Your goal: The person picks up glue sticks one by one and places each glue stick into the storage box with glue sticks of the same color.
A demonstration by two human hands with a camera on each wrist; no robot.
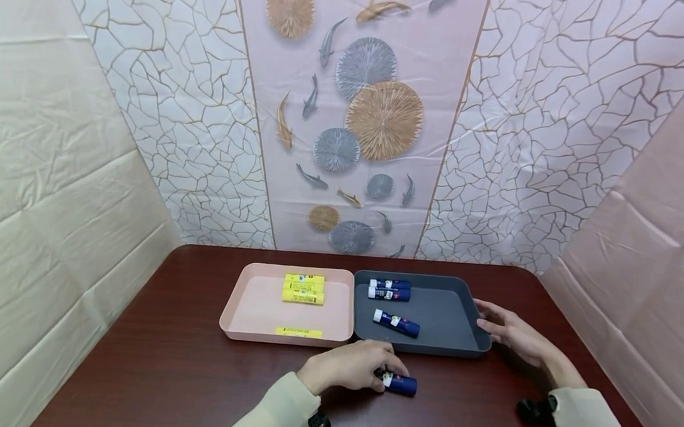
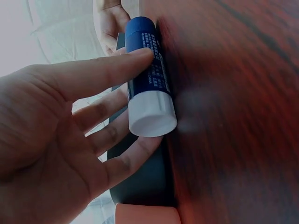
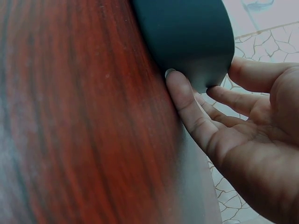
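My left hand pinches a blue glue stick with a white end between thumb and fingers, low over the table in front of the trays. In the left wrist view the glue stick lies across the fingers, its white end toward the camera. Whether it touches the table I cannot tell. At the dark grey tray's right side, my right hand touches the outer wall near the front corner, fingers loosely extended. Inside that tray lie two parallel glue sticks at the back and a slanted glue stick nearer the front.
Left of the grey tray, and against it, stands a pink tray. It holds yellow sticks side by side toward the back and another yellow stick by the front wall. Beneath everything is a dark red-brown wooden table; patterned cloth hangs behind.
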